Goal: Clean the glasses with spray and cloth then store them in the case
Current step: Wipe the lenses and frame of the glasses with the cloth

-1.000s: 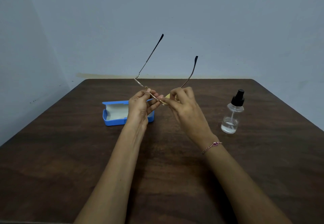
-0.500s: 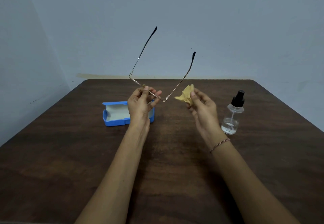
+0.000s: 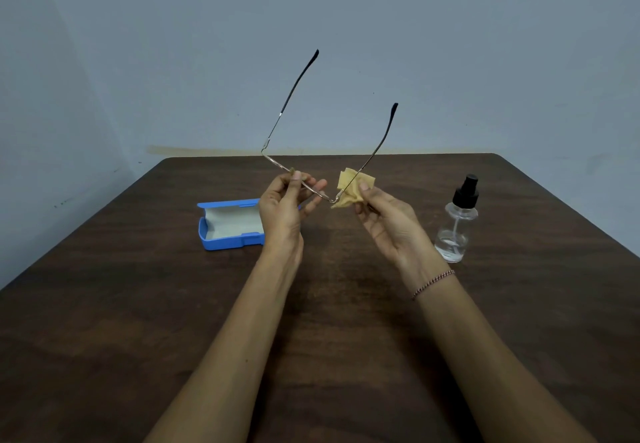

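Two thin gold temples with black tips rise from the glasses [image 3: 277, 130] at frame centre, pinched by the left hand [image 3: 282, 207]. Right hand [image 3: 388, 220] grips a crumpled yellow cloth [image 3: 349, 188] against their right corner.

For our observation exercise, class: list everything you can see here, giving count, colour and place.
table: one, dark brown, under everything
wall: grey-blue, behind the table
glasses: one, gold frame with black temple tips, held above the table
cloth: one, yellow, crumpled, at the frame's right end
case: one, blue, open, on the table, left of centre
spray bottle: one, clear with black top, upright, right side
bracelet: one, pinkish, right wrist
left grip: one, pinches the glasses
right grip: one, holds the cloth
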`<state>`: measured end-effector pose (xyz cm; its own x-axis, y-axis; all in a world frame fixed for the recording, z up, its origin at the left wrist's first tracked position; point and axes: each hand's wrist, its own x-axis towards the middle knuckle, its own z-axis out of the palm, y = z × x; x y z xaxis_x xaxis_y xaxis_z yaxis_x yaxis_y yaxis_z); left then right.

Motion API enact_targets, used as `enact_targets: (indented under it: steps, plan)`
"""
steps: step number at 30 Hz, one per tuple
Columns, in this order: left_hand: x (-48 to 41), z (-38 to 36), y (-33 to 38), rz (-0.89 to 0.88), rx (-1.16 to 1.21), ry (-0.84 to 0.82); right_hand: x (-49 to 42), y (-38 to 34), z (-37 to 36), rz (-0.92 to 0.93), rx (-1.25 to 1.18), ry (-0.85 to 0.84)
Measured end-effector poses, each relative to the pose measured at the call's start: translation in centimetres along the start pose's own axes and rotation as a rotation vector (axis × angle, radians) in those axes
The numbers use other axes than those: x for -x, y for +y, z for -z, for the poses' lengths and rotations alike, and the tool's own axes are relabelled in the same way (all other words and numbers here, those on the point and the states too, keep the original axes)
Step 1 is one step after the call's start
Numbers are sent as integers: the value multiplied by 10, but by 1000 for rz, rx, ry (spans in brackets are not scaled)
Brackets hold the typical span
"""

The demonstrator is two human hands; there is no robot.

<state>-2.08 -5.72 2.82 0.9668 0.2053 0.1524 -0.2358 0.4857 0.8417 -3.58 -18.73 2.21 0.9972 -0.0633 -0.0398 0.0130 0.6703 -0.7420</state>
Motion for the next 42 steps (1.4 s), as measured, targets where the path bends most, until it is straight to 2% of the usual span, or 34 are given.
enact_targets:
  steps: [4,8,10,13,18,23,27,32,38,42]
  plan:
    - [-3,2,-1,-3,18,14,-4,-1,9,48,251,79]
    - [-5,3,-1,-9,35,28,-4,-4,11,525,1033,242]
    - [-5,2,-1,-15,45,27,-1,-5,8,594,1110,271]
    - [-4,1,-1,-13,66,22,-6,-3,10,501,1033,242]
    - [-3,0,-6,-1,119,-7,-5,-3,7,201,434,79]
    - [-1,-5,-15,10,125,-40,-2,-3,5,96,249,95]
    - [-2,-4,-16,0,142,-30,-2,-6,4,83,73,106]
    - [-4,-1,-12,2,163,7,-6,-11,5,32,-59,115]
    - [-5,0,-12,-5,177,6,-4,-10,3,34,7,149]
    - [-6,1,-14,-1,179,6,-6,-9,4,32,-15,105]
